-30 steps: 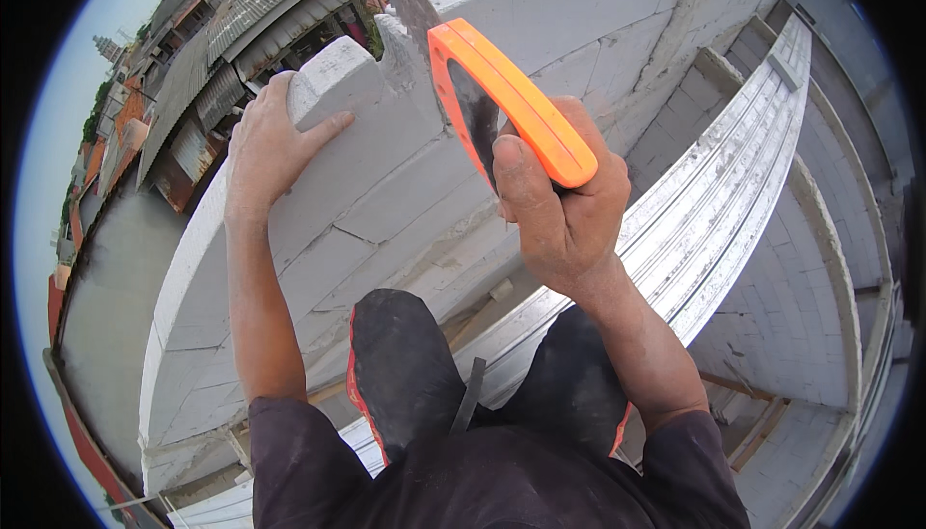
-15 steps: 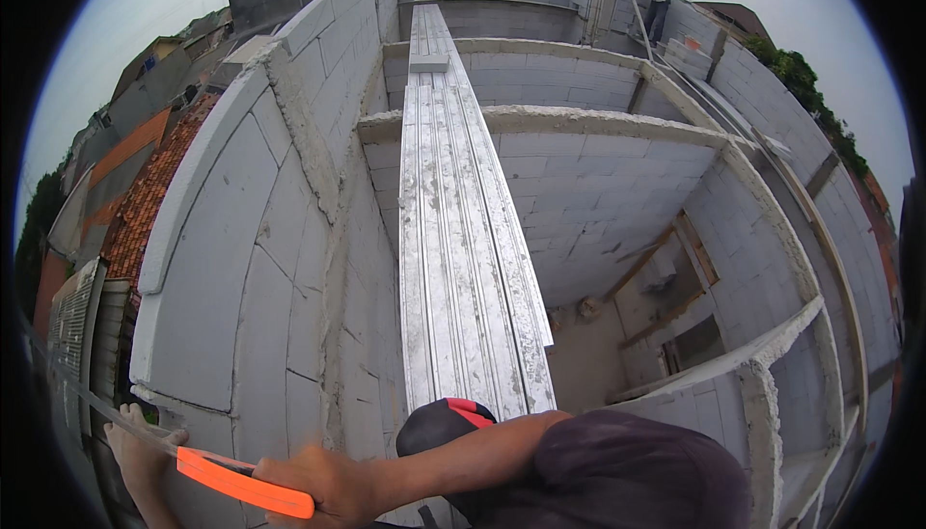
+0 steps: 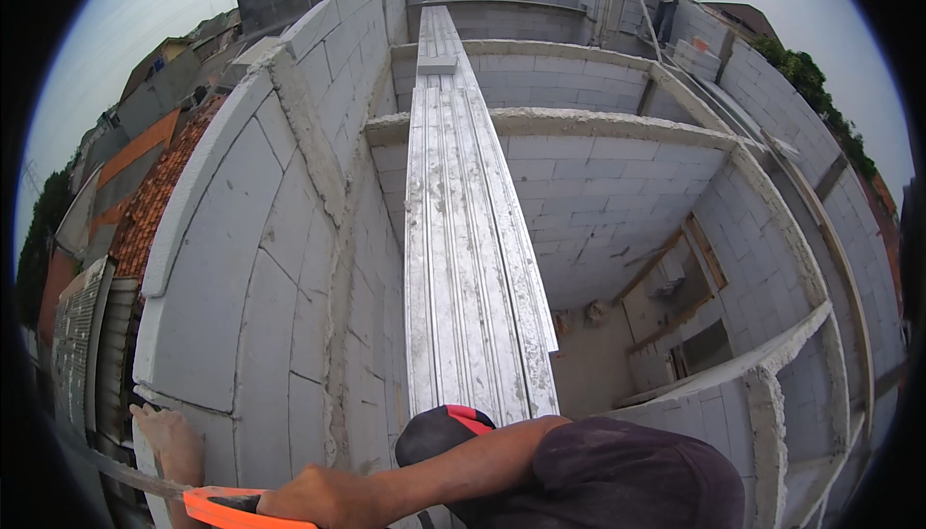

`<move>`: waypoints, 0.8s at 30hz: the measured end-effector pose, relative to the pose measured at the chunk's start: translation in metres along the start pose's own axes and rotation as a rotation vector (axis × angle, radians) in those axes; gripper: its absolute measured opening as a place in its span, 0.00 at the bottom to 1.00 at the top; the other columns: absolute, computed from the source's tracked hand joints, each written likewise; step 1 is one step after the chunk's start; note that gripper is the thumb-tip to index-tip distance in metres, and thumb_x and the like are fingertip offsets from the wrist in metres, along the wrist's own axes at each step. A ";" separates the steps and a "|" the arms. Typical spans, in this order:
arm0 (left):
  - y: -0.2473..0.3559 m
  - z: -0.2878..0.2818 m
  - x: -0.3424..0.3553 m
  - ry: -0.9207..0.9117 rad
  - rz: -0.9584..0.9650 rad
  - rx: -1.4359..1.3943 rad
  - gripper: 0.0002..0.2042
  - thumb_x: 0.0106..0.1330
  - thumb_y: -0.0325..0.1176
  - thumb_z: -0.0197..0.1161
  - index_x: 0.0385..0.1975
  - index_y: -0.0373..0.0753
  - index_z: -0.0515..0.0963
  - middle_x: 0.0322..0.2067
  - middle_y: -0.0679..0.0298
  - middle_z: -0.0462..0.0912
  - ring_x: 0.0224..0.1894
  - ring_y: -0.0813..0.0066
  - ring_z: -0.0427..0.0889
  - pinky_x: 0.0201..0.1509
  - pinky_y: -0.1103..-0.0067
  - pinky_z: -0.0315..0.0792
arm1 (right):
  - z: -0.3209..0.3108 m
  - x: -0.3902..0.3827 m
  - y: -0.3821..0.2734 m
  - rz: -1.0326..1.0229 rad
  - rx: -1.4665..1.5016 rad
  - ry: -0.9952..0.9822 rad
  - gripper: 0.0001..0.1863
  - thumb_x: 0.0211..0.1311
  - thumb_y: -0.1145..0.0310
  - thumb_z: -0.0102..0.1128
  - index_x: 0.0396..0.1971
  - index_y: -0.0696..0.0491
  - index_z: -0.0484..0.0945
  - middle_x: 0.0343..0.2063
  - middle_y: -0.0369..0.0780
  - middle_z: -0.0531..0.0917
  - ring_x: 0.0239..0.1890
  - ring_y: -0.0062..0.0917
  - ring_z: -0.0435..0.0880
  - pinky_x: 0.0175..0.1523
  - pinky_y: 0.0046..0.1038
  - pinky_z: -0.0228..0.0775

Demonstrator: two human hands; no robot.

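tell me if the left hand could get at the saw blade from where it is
Probably yes: the left hand rests on the block wall edge right above the blade, with nothing between them. The right hand holds the orange handle.

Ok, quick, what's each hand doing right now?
Left hand: open, resting flat on the grey block wall, holding nothing.
Right hand: closed around the orange plastic handle of the hand saw.
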State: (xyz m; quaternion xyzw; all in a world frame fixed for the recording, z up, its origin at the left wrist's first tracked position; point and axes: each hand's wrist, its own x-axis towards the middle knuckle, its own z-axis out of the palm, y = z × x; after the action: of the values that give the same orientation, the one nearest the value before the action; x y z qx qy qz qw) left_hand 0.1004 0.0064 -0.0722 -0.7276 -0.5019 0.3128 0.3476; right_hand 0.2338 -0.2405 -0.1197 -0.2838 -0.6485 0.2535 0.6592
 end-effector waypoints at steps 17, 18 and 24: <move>-0.027 -0.003 -0.136 0.483 0.431 -0.972 0.12 0.64 0.40 0.74 0.36 0.38 0.85 0.41 0.60 0.87 0.48 0.59 0.84 0.56 0.65 0.77 | -0.046 0.041 0.005 0.118 0.074 0.022 0.17 0.72 0.70 0.66 0.54 0.64 0.79 0.36 0.41 0.85 0.27 0.18 0.82 0.32 0.21 0.72; -0.038 -0.002 -0.138 0.528 0.334 -0.950 0.12 0.65 0.41 0.73 0.39 0.39 0.86 0.45 0.60 0.87 0.50 0.59 0.84 0.57 0.65 0.77 | -0.048 0.048 0.005 0.156 0.057 0.008 0.17 0.73 0.69 0.66 0.54 0.64 0.79 0.33 0.41 0.84 0.26 0.18 0.81 0.32 0.20 0.70; -0.087 0.096 -0.116 0.571 -0.374 -1.000 0.39 0.56 0.63 0.74 0.59 0.37 0.80 0.49 0.51 0.87 0.57 0.54 0.85 0.63 0.63 0.75 | -0.047 0.091 -0.004 0.254 -0.126 -0.130 0.17 0.73 0.68 0.67 0.54 0.62 0.79 0.22 0.35 0.80 0.21 0.13 0.74 0.28 0.20 0.63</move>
State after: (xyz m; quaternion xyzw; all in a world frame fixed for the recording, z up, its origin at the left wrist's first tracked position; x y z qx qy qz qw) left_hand -0.0563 -0.0624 -0.0422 -0.7574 -0.5943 -0.2352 0.1336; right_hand 0.2837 -0.1815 -0.0525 -0.3873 -0.6634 0.3116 0.5593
